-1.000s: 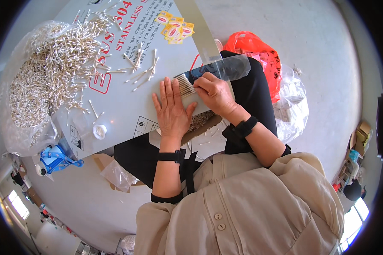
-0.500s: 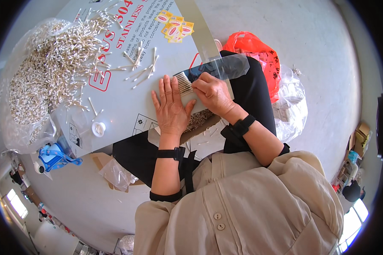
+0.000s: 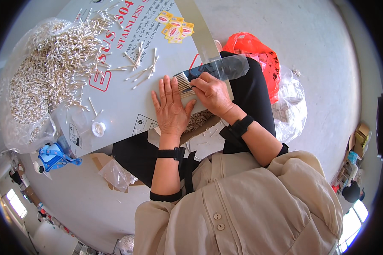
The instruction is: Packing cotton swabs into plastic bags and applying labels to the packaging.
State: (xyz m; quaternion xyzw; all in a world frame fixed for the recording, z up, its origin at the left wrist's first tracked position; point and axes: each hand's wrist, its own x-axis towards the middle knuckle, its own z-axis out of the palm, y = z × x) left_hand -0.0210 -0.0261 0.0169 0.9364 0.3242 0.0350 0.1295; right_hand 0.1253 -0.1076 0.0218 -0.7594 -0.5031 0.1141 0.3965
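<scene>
My left hand [image 3: 171,106] lies flat, fingers spread, on a grey metal sheet [image 3: 127,97] across my lap, its fingertips touching a neat row of cotton swabs [image 3: 184,83]. My right hand [image 3: 211,92] is closed on a clear plastic sleeve [image 3: 223,68] that lies over the far end of that swab row. A large heap of loose cotton swabs [image 3: 51,59] covers the left part of the sheet, with a few strays [image 3: 140,68] scattered between the heap and my hands.
A clear bag full of swabs [image 3: 19,97] sits at the left edge. Yellow packets [image 3: 174,29] lie at the far end of the sheet, a small white cap [image 3: 98,128] near its front. A red plastic bag [image 3: 255,55] and clear bags [image 3: 291,106] lie on the floor at right.
Both hands stay at the swab row; the right hand has shifted slightly along the sleeve. Nothing else has visibly moved.
</scene>
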